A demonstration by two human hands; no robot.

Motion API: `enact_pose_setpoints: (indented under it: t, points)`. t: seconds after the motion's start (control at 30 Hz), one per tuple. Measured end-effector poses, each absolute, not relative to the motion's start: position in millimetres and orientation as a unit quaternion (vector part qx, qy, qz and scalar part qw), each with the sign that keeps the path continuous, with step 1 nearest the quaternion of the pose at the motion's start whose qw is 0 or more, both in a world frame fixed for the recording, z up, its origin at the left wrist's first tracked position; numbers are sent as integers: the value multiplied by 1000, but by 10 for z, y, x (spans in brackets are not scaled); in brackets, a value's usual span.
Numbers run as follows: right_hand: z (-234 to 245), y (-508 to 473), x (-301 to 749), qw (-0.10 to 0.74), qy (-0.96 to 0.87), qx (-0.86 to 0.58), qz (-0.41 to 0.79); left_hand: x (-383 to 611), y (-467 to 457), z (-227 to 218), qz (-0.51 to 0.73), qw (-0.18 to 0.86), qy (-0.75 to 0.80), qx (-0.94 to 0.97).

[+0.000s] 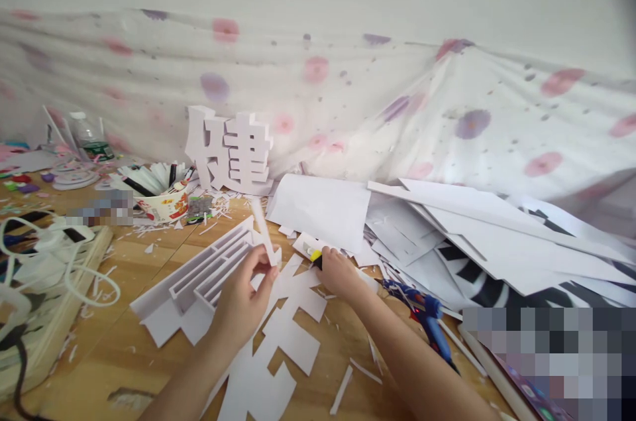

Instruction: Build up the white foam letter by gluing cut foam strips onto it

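My left hand [250,292] pinches a narrow white foam-board strip [264,230], which stands up tilted from the fingertips. My right hand [338,270] is closed around a yellow-and-black utility knife [316,258]; most of it is hidden by the fingers. Just in front of the knife lies a small white board piece [304,246]. Left of my left hand rests a partly built white foam-board character [213,268] with raised thin walls. A flat white cut-out sheet [283,335] with notched edges lies below both hands.
A finished white character [228,149] stands at the back. Beside it is a paper bowl [163,204] of strips. A blue glue gun [422,308] lies by my right forearm. White sheets [497,229] pile up at right; a power strip and white cable [74,255] sit at left.
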State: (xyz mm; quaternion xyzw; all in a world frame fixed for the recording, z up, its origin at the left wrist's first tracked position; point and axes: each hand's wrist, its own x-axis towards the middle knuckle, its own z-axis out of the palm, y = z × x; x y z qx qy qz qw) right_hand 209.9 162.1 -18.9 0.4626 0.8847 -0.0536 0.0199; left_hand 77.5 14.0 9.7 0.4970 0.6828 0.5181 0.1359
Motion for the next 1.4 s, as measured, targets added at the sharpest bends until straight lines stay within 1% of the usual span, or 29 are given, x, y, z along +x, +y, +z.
enact_pose_setpoints:
  t: [0.1, 0.17, 0.33, 0.5, 0.6, 0.7, 0.77, 0.83, 0.93, 1.03, 1.13, 1.2, 1.27, 1.4]
  points:
    - [-202, 1608, 2132, 4, 882, 467, -57, 868, 149, 106, 511, 258, 637, 517]
    - [-136, 1593, 2161, -12, 887, 458, -58, 902, 169, 86, 501, 303, 622, 520]
    - [-3, 1522, 2298, -44, 899, 431, -66, 950, 208, -35, 524, 326, 618, 487]
    - [-205, 1499, 2387, -33, 882, 467, -56, 1058, 235, -180, 522, 362, 614, 470]
    - [-263, 1486, 2431, -40, 874, 479, -64, 1098, 271, -284, 529, 356, 617, 461]
    - [-176, 1404, 2565, -55, 870, 481, -86, 1100, 308, -378, 546, 327, 624, 453]
    - [-89, 1305, 2708, -67, 869, 480, -105, 1119, 324, -413, 536, 315, 636, 458]
    - [-30, 1188, 2867, -100, 856, 485, -146, 1184, 340, -428, 495, 315, 653, 479]
    - [-24, 1031, 3076, -181, 829, 480, -223, 1365, 392, -456, 414, 308, 664, 542]
    - [-80, 935, 3234, -205, 839, 460, -208, 1545, 463, -524, 368, 253, 646, 618]
    - [-140, 880, 3368, -178, 864, 441, -167, 1605, 486, -581, 362, 142, 630, 672]
    - [-169, 845, 3445, -138, 876, 438, -148, 1580, 455, -576, 360, 67, 614, 699]
    - [-189, 809, 3503, -82, 881, 446, -132, 1541, 399, -543, 333, 32, 589, 736]
    - [-223, 749, 3547, 29, 888, 448, -104, 1528, 293, -528, 256, 2, 514, 819]
